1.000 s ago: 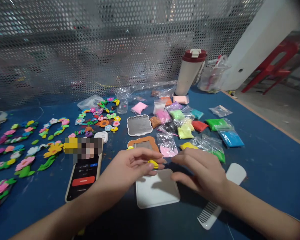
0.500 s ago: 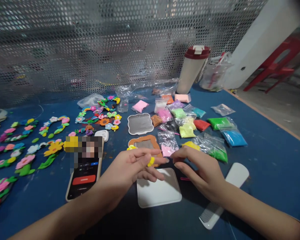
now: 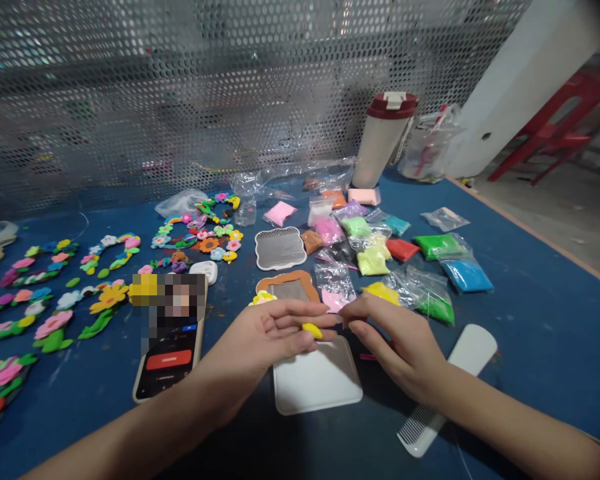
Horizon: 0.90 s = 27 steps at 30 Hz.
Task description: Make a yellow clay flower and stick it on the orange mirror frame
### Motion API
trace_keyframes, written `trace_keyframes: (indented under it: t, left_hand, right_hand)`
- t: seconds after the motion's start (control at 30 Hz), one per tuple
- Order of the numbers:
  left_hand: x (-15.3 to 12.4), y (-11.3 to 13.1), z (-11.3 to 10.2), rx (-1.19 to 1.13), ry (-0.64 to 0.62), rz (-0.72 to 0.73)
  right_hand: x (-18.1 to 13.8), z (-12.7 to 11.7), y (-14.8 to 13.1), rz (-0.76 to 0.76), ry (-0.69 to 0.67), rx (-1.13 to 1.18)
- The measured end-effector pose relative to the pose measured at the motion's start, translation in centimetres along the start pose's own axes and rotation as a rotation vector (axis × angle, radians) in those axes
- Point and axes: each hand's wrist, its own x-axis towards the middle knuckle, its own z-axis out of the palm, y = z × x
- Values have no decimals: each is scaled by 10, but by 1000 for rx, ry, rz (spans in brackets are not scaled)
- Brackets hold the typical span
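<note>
A small, smooth piece of yellow clay (image 3: 312, 331) rests on the fingers of my left hand (image 3: 265, 340), with the thumb tip close beside it. My right hand (image 3: 397, 343) is bent, its index finger and thumb apart, near the left fingertips; nothing shows in it. Beneath the hands lies a white rounded rectangular board (image 3: 317, 387). Behind my left hand is a mirror with a brown clay frame (image 3: 307, 283), and yellow clay petals (image 3: 263, 298) sit at its left corner. A yellow clay packet (image 3: 380, 291) lies just beyond my right hand.
A phone (image 3: 167, 360) lies left, beside several clay-decorated frames (image 3: 111, 253). At the right is a white comb (image 3: 473, 350). Packets of coloured clay (image 3: 373, 260), a white-framed mirror (image 3: 280, 248) and a tumbler (image 3: 384, 143) stand or lie farther back, before a perforated metal panel (image 3: 180, 100).
The left thumb has moved down and away from the fingers, and the yellow clay has shifted slightly right and down, now looking longer. My right hand has barely moved.
</note>
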Motion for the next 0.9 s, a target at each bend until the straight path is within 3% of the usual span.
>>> trace_keyframes:
  t: [0.23,0.5,0.7,0.9]
  left_hand:
    - [1,-4,1,58,84,18]
    - [-3,-9,6,145,83,-44]
    - [-6,-22,12,119,-90,-134]
    - [-5,-17,12,131,1,-144]
  right_hand:
    - [0,-2,-1,8,-9,-6]
    - [-2,0,1,22,-41,-15]
    - [0,1,1,27,-34,-14]
    - [1,1,1,42,-53,-13]
